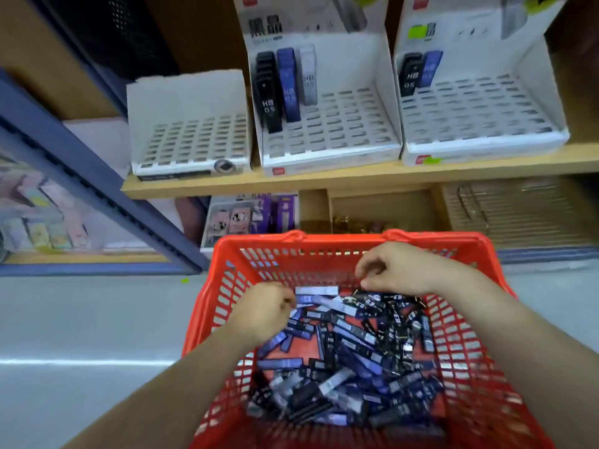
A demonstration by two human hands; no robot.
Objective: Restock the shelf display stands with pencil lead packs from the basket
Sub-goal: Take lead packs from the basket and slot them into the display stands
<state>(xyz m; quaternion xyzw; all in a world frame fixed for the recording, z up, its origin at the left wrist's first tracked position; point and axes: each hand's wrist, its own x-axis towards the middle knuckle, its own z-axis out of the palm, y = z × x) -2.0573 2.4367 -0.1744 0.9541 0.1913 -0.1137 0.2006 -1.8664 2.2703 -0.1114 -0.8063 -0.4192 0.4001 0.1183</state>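
Both hands dip into one red basket (343, 243), where dozens of slim black, blue and pale pencil lead packs (340, 351) lie jumbled. The left hand (265, 311) and right hand (395, 268) curl their fingers onto the pile; whether either grips a pack cannot be told. Three white stands sit along the wooden shelf (324, 183) edge above: the left stand (188, 92), the middle stand (356, 131) with three upright rows at its left, and the right stand (479, 108) with two. Their remaining slots stand open. Grey floor (81, 319) lies left of the basket.

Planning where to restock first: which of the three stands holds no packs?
The leftmost stand, low-backed with every slot bare; the middle stand and right stand hold packs.
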